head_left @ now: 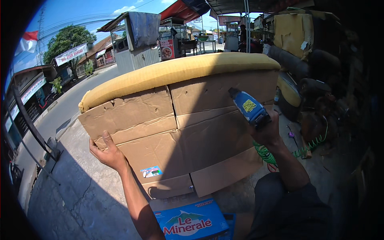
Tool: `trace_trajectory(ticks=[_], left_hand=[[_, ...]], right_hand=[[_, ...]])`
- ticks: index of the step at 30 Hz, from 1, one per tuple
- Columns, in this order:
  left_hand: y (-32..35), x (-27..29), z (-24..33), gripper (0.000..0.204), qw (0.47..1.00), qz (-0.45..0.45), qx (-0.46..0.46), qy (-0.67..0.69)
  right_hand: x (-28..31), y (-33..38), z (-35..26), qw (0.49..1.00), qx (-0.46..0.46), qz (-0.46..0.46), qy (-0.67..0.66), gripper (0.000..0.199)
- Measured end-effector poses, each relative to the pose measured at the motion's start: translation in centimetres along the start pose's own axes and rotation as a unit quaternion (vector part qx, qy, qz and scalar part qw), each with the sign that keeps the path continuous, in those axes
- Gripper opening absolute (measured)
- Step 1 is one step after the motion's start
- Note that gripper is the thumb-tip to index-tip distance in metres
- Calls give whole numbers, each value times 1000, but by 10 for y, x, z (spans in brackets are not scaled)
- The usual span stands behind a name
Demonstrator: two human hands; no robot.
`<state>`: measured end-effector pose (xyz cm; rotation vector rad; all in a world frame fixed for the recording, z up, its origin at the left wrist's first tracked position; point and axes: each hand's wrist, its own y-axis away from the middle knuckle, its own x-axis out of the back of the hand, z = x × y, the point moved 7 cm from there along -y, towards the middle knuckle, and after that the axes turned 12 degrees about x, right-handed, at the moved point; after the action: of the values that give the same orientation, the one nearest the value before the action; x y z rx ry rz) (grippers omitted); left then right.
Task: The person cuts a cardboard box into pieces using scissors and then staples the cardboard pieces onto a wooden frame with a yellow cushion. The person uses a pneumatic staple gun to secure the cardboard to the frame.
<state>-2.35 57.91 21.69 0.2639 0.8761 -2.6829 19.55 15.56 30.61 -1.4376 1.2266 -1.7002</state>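
Observation:
Before me stands a large brown cardboard panel [144, 120], tilted, with creases and a vertical seam. Thick yellow foam padding [180, 72] runs along its top edge. My left hand [107, 154] grips the cardboard's left edge, thumb on the front face, fingertips at the rim. In my right hand [265, 130] is a blue air staple gun [249, 106] with a yellow label. Its dark nose points at the upper right of the cardboard; whether it touches cannot be told. A green coiled air hose [262, 153] hangs below my right wrist.
A blue printed carton [192, 220] lies on the concrete floor [84, 200] near my legs. At the right stand dark cushions [288, 60] and a worn tan foam block [294, 36]. Stalls and a road [66, 108] lie beyond the panel. A dark post [34, 124] leans at the left.

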Motion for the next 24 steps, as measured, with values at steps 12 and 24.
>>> trace_trajectory(ticks=[12,24], left_hand=[[3,-7,-2,62,999,8,7,42],[2,-5,-2,64,1000,15,2,17]], right_hand=[[38,35,88,986,-130,76,-65,15],[37,-1,66,981,-114,96,-124,19]])
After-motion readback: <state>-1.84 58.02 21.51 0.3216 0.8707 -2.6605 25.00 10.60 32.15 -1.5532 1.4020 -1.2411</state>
